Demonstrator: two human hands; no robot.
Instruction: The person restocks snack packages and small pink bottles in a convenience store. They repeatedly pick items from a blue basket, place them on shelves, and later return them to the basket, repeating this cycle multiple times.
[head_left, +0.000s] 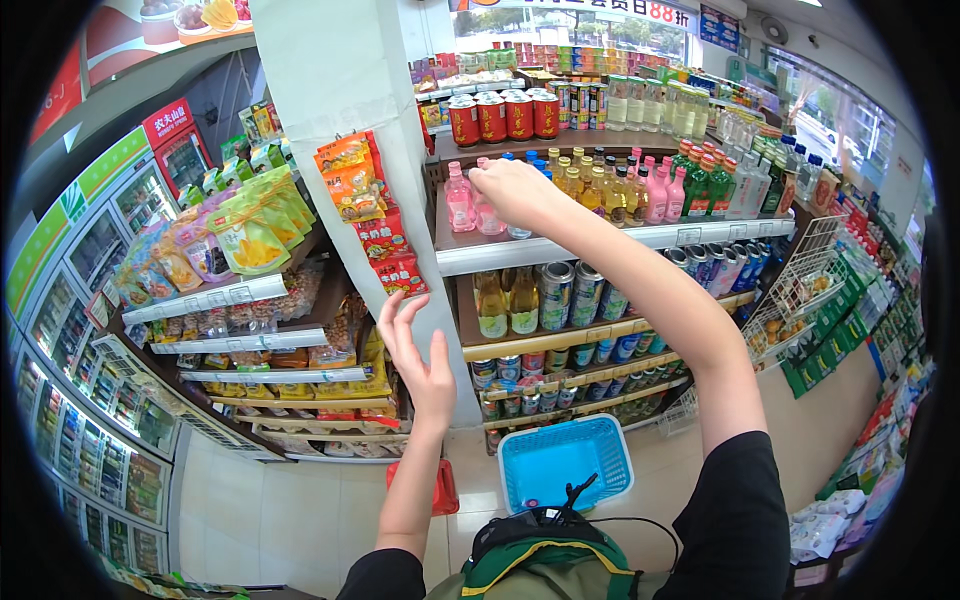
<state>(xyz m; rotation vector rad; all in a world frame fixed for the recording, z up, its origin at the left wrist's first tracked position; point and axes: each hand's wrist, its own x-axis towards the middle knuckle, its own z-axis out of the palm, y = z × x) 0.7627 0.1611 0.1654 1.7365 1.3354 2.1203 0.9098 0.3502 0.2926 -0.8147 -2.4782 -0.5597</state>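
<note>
My right hand (517, 193) reaches to the upper shelf, its fingers closed around the neck of a pink bottle (489, 216). The fingers hide most of that bottle's upper part. Just left of it stands another pink bottle (459, 199), upright and apart from my hand. My left hand (420, 367) is raised in the air with its fingers apart and nothing in them. Beyond its fingertips, red candy bags (397, 275) hang on the white pillar (341, 67).
A blue plastic basket (555, 427) stands on the floor before me, beside a red object (445, 487). More bottles (592, 191) crowd the shelf (517, 256) at right. Snack shelves (240, 341) are at left, and a wire rack (795, 281) juts out at right.
</note>
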